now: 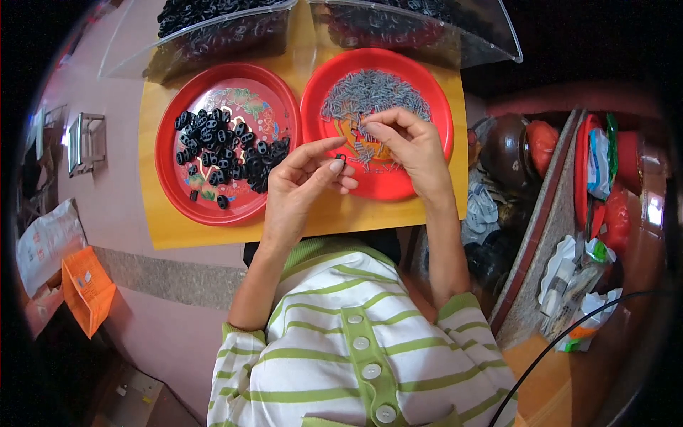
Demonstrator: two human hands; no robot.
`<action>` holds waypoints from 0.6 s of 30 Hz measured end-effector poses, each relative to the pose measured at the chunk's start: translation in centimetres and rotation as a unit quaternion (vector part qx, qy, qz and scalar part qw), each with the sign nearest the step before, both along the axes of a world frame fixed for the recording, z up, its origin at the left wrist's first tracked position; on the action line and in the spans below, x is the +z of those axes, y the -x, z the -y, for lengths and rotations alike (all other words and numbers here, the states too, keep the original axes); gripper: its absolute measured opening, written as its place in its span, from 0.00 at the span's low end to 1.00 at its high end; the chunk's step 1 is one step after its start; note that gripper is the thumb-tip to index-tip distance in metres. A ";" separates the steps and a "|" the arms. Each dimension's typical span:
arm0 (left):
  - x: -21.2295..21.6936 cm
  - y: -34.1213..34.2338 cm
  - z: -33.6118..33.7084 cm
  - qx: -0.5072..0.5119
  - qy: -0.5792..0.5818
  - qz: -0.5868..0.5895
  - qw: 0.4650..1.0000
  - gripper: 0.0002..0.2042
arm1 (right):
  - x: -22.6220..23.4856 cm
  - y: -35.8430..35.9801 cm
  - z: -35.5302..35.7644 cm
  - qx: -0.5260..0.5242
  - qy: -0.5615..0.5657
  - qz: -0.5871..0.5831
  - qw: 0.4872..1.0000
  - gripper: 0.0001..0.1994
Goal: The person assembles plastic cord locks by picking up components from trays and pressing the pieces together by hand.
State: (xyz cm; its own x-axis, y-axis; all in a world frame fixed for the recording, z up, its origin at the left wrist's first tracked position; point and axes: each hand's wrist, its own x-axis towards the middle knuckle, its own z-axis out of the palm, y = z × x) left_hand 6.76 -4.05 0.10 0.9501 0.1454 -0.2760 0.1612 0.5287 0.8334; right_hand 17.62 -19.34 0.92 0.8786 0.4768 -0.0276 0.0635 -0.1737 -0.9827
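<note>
My left hand (304, 172) is closed, pinching a small black plastic part (341, 157) between thumb and fingers. Just to its right, my right hand (414, 147) pinches with thumb and index finger above the right tray; whatever is in that pinch is too small to make out. Below it, a round red tray (445, 117) carries many small grey metal pieces (373, 91), like screws or pins. On the left, another red round tray (165, 171) with a printed pattern bears a heap of black plastic parts (208, 132) with holes in them.
Both trays stand on a yellow board (160, 231). Beyond them are two clear bins (213, 44) (427, 32) filled with black parts. Farther right are a brown jar (506, 146) and bagged items beside a ledge (530, 242). An orange bag (88, 288) lies at the left.
</note>
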 end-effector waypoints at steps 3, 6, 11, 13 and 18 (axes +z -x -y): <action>-0.3 -0.3 -0.1 0.015 -0.021 0.016 1.000 0.11 | 1.0 0.4 -0.4 0.007 -0.101 -0.169 0.980 0.06; 0.0 -0.7 -0.2 0.024 -0.041 0.021 0.999 0.11 | 1.1 0.9 -0.8 0.027 -0.098 -0.197 0.975 0.07; -0.1 -0.7 -0.5 0.033 -0.023 0.049 0.998 0.11 | 1.6 1.8 -1.7 0.020 -0.095 -0.195 0.976 0.07; 0.5 -0.5 -0.5 0.064 0.016 0.046 0.997 0.12 | 1.6 2.1 -1.7 0.032 -0.093 -0.185 0.978 0.06; 0.6 0.6 -1.5 0.055 0.104 -0.001 0.993 0.10 | 0.1 3.6 -2.9 0.021 -0.132 -0.026 0.991 0.04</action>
